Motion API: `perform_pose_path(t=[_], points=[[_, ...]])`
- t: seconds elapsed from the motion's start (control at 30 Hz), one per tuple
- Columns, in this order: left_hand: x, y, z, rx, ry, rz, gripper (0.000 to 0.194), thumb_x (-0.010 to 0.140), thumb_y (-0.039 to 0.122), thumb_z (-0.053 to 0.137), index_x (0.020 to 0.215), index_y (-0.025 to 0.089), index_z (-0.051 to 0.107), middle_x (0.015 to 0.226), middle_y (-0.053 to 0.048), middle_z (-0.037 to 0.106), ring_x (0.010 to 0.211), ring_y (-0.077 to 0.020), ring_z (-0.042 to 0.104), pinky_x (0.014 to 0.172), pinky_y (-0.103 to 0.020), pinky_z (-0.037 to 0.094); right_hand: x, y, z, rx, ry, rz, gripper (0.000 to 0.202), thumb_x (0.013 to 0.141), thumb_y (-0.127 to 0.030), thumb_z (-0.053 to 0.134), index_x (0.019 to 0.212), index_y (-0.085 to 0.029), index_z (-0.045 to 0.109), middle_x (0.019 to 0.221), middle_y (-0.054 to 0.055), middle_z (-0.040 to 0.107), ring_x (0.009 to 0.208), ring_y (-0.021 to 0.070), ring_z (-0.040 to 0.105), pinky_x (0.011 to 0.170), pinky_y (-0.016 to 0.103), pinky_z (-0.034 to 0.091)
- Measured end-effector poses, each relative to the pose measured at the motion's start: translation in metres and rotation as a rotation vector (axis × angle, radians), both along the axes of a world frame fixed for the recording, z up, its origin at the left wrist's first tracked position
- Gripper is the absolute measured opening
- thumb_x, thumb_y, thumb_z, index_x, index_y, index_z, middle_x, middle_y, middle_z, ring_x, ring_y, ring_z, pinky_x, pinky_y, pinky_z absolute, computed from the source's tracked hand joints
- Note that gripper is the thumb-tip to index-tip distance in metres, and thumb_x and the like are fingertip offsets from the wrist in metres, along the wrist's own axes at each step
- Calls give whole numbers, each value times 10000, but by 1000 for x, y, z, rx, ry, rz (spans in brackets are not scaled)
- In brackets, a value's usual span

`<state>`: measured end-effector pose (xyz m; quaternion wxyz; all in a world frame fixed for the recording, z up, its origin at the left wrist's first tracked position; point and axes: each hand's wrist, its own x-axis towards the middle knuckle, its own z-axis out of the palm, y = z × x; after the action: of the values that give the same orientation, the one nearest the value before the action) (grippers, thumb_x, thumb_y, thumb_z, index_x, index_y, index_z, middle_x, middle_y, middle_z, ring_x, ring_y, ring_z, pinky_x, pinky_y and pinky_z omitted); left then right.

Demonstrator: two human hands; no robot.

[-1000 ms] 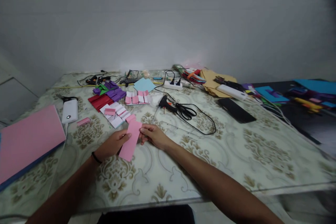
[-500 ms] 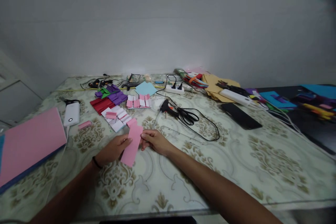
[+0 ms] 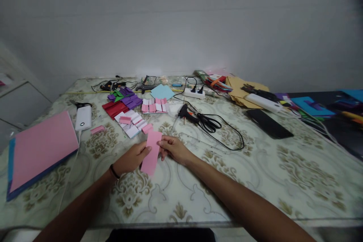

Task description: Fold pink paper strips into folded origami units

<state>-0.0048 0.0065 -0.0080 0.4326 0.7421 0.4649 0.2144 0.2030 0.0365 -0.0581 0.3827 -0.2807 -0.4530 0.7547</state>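
Note:
A flat strip of pink paper (image 3: 152, 155) is held slantwise above the table between both hands. My left hand (image 3: 135, 157) pinches its left edge, thumb on top. At its upper right edge, my right hand (image 3: 172, 149) grips it between thumb and fingers. Just beyond the strip lie folded pink and white paper pieces (image 3: 133, 123), with another pink and white group (image 3: 155, 106) farther back. Folded red paper (image 3: 114, 110) and purple paper (image 3: 132, 101) lie to the left of that group.
A glue gun (image 3: 185, 113) with a coiled black cable is right of centre. A white power bank (image 3: 83, 117) and stacked pink sheets (image 3: 44, 149) are on the left. Farther right lie a black phone-like slab (image 3: 269, 123), brown envelopes (image 3: 241, 89) and a white power strip (image 3: 194, 93).
The whole view has shifted, so the table things appear slightly farther right. Both hands still hold the pink strip, which looks a little more upright.

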Motion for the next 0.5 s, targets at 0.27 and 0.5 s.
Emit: perform_pose_path(t=[0.27, 0.5], points=[[0, 0, -2, -15, -6, -12, 399, 1019, 482, 394, 999, 173, 647, 864, -38, 683, 769, -191, 563, 728, -299, 464, -1, -4, 3, 29, -7, -52, 377, 764, -473, 826, 789, -144, 642, 653, -27, 673, 428, 62, 527, 463, 220, 553], [0, 0, -1, -26, -13, -34, 376, 1024, 453, 406, 966, 165, 641, 791, -1, 634, 687, -155, 512, 640, -265, 386, 0, -8, 6, 71, -19, -98, 389, 776, -454, 822, 698, -152, 591, 599, -37, 645, 408, 51, 464, 453, 212, 531]])
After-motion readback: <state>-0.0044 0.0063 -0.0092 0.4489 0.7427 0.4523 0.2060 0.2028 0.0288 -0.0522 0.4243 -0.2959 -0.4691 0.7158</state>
